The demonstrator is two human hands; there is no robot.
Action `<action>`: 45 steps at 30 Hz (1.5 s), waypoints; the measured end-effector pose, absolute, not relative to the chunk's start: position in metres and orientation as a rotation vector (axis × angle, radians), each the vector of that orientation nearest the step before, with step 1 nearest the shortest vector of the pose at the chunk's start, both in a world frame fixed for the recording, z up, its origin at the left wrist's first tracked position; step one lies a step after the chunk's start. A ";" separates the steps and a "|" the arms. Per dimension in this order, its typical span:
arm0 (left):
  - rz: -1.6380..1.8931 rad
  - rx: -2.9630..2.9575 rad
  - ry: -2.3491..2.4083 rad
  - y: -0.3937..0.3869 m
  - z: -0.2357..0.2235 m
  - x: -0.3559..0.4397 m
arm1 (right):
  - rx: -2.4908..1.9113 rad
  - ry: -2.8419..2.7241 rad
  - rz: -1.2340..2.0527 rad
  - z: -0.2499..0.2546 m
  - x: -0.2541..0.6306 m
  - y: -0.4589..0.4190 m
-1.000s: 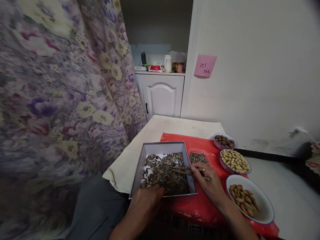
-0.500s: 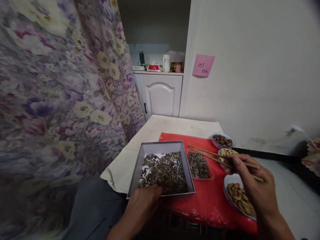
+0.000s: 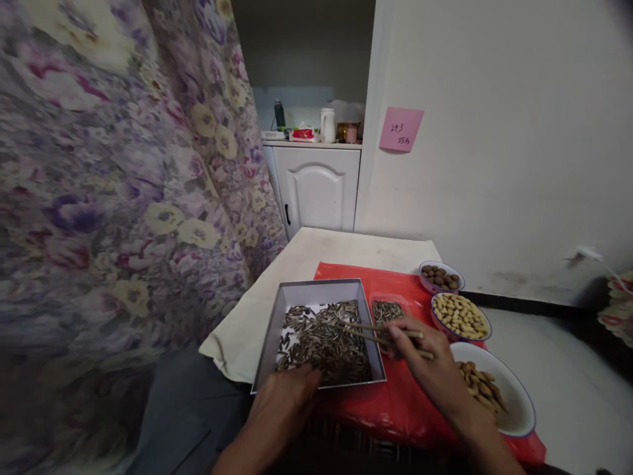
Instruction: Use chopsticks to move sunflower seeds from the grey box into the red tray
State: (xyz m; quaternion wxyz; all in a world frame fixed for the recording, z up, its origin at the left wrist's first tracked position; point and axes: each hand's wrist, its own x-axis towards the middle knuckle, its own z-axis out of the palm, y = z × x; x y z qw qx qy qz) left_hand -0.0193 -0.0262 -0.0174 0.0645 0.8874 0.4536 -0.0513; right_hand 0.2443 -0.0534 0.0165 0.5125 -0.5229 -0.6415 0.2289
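My right hand grips a pair of wooden chopsticks. Their tips reach over the right wall of a grey-white open box, just above or among the sunflower seeds heaped in it. Whether a seed is between the tips I cannot make out. My left hand is closed over the box's near edge, its fingertips at the seeds. A clear plastic tray of sunflower seeds lies right of the box, partly hidden under my right hand.
On the right stand bowls of round brown nuts, pale peanuts and larger brown nuts in a white bowl. A red plastic sheet covers part of the cream tablecloth. A flowered curtain hangs at the left.
My right hand has moved left and slightly down, carrying the chopsticks from over the plastic tray to the seeds in the box. My left hand has stayed in place.
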 end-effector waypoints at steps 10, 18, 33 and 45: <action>-0.129 2.710 1.350 -0.024 -0.023 -0.021 | -1.226 -1.620 0.584 -0.014 0.226 -0.036; -0.122 2.709 1.354 -0.026 -0.023 -0.021 | -1.236 -1.638 0.532 -0.016 0.226 -0.035; -0.130 2.710 1.349 -0.026 -0.021 -0.022 | -1.253 -1.643 0.518 -0.018 0.224 -0.034; -0.153 2.679 1.359 -0.026 -0.019 -0.020 | -1.261 -1.506 0.552 0.011 0.243 -0.050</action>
